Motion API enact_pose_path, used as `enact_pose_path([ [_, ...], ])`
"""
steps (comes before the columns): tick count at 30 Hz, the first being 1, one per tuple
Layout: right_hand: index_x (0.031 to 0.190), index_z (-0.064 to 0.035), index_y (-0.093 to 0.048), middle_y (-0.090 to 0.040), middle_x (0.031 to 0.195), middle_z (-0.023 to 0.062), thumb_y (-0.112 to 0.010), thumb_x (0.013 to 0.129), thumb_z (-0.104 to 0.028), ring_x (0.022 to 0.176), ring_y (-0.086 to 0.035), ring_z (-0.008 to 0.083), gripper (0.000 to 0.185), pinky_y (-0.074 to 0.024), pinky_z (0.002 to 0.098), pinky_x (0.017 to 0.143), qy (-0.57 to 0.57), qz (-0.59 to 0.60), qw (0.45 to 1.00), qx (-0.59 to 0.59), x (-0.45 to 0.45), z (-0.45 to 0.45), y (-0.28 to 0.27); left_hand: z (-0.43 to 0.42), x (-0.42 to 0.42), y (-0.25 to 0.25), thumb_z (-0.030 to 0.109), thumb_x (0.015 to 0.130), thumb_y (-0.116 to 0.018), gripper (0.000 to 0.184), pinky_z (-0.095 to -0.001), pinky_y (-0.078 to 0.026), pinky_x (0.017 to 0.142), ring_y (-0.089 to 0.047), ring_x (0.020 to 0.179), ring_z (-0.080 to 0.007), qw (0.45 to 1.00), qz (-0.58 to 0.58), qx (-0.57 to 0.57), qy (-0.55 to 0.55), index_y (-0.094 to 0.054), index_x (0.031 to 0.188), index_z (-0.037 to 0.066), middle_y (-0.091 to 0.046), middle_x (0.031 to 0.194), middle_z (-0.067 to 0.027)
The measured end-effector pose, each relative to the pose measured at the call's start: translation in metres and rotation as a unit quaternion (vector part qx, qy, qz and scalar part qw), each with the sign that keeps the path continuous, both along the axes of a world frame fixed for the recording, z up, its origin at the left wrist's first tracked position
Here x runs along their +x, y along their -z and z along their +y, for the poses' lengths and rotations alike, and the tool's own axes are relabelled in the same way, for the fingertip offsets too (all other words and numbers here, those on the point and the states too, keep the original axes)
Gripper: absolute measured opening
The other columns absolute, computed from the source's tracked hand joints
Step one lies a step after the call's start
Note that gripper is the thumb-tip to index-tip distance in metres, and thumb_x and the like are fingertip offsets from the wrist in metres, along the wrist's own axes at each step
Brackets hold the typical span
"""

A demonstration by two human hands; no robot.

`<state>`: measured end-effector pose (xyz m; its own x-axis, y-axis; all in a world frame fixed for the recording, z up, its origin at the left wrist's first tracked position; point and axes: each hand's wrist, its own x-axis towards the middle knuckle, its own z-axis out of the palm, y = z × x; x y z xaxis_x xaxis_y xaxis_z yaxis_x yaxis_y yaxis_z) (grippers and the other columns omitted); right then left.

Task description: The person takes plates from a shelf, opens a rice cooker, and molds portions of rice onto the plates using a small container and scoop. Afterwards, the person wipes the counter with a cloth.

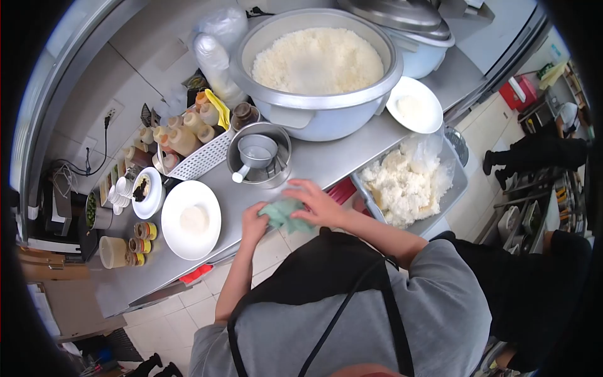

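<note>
A crumpled green cloth (pixel 286 215) is between my two hands at the front edge of the steel counter (pixel 320 160). My left hand (pixel 254 221) has its fingers closed on the cloth's left end. On the cloth's right side lies my right hand (pixel 317 204), its fingers spread and partly bent over it. Just beyond the hands, a metal pot (pixel 276 181) holds a smaller pan with a handle (pixel 256 151). To the left is a white plate (pixel 179 242) with a small white mound (pixel 194 218) on it.
A large pot (pixel 314 116) of rice stands at the back. A grey bin (pixel 461 179) with rice and a plastic bag is at the right, below another white plate (pixel 433 116). A white basket (pixel 207 154) holds bottles. People in dark clothes (pixel 534 154) are at the right.
</note>
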<state>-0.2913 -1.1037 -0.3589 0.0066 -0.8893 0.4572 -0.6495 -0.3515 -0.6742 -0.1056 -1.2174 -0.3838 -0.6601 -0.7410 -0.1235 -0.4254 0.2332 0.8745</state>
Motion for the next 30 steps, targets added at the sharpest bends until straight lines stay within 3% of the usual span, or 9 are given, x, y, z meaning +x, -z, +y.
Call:
enact_pose_path([
  [3,0.109,-0.0064,-0.051,-0.045,0.112,0.0148,-0.061,0.073,-0.021,0.104,-0.044,0.0319,0.040,-0.0345,0.0377,0.089,0.051,-0.033,0.997,-0.056,-0.039,-0.013,-0.054,-0.015,0.042,0.008,-0.006,0.058,-0.043,0.037,-0.0269,-0.045,0.070,-0.059,0.076,-0.0179,0.995,0.054,0.011,-0.080,-0.060,0.092,-0.002,-0.061,0.083,-0.0129],
  [6,0.104,-0.0058,-0.054,-0.051,0.106,0.0140,-0.060,0.073,-0.016,0.103,-0.046,0.0297,0.033,-0.0365,0.0352,0.086,0.164,0.096,0.963,-0.190,-0.115,-0.031,-0.114,-0.022,0.066,-0.005,-0.005,0.060,-0.044,0.044,-0.0281,-0.043,0.079,-0.058,0.087,-0.0242,0.977,0.107,0.129,-0.133,-0.056,0.101,-0.001,-0.059,0.094,-0.0188],
  [8,0.101,-0.0051,-0.055,-0.052,0.103,0.0133,-0.059,0.073,-0.013,0.099,-0.048,0.0291,0.030,-0.0383,0.0353,0.084,0.226,0.081,0.943,-0.229,-0.171,-0.050,-0.157,-0.023,0.065,-0.019,0.001,0.065,-0.051,0.048,-0.0344,-0.038,0.089,-0.048,0.104,-0.0338,0.997,-0.040,-0.020,-0.069,-0.048,0.113,0.001,-0.045,0.115,-0.0261],
  [12,0.097,-0.0041,-0.056,-0.054,0.098,0.0139,-0.058,0.073,-0.018,0.094,-0.049,0.0306,0.028,-0.0408,0.0367,0.079,0.373,0.165,0.893,-0.191,-0.315,-0.119,-0.190,-0.022,0.035,0.028,0.020,0.070,-0.062,0.060,-0.0434,-0.026,0.097,-0.020,0.120,-0.0439,0.953,-0.253,-0.158,-0.050,-0.038,0.123,0.006,-0.014,0.136,-0.0198],
  [15,0.100,-0.0058,-0.056,-0.054,0.100,0.0131,-0.058,0.073,-0.028,0.096,-0.049,0.0313,0.034,-0.0422,0.0381,0.078,0.499,0.294,0.813,-0.052,-0.447,-0.165,-0.169,-0.028,0.008,0.055,0.017,0.069,-0.062,0.059,-0.0428,-0.026,0.097,-0.020,0.121,-0.0446,0.921,-0.311,-0.217,-0.082,-0.039,0.122,0.006,-0.018,0.136,-0.0180],
  [19,0.113,-0.0082,-0.045,-0.051,0.106,0.0114,-0.057,0.075,-0.030,0.101,-0.047,0.0301,0.046,-0.0417,0.0431,0.081,0.632,0.304,0.713,0.018,-0.518,-0.186,-0.188,-0.051,0.005,0.078,0.004,0.066,-0.057,0.039,-0.0405,-0.038,0.089,-0.043,0.107,-0.0394,0.924,-0.238,-0.265,-0.136,-0.055,0.104,0.004,-0.049,0.110,-0.0219],
  [23,0.119,-0.0136,-0.037,-0.049,0.113,0.0098,-0.057,0.074,-0.031,0.105,-0.046,0.0316,0.052,-0.0403,0.0443,0.083,0.611,0.169,0.769,0.084,-0.572,-0.216,-0.187,-0.060,-0.009,0.055,-0.002,0.062,-0.052,0.028,-0.0397,-0.045,0.077,-0.052,0.091,-0.0377,0.914,-0.271,-0.242,-0.181,-0.058,0.090,0.000,-0.057,0.091,-0.0197],
  [25,0.120,-0.0147,-0.039,-0.048,0.115,0.0110,-0.056,0.075,-0.031,0.106,-0.045,0.0322,0.051,-0.0393,0.0454,0.083,0.627,0.222,0.741,0.088,-0.588,-0.219,-0.179,-0.061,-0.011,0.055,-0.004,0.061,-0.049,0.023,-0.0410,-0.047,0.069,-0.053,0.084,-0.0378,0.899,-0.314,-0.240,-0.188,-0.056,0.083,-0.001,-0.056,0.087,-0.0186],
  [30,0.113,-0.0077,-0.047,-0.054,0.108,0.0156,-0.052,0.078,-0.031,0.102,-0.050,0.0317,0.043,-0.0398,0.0425,0.083,0.579,0.185,0.792,0.047,-0.608,-0.218,-0.181,-0.056,-0.004,0.076,0.000,0.063,-0.053,0.022,-0.0409,-0.044,0.074,-0.053,0.087,-0.0360,0.888,-0.263,-0.311,-0.214,-0.054,0.084,-0.001,-0.056,0.089,-0.0177],
])
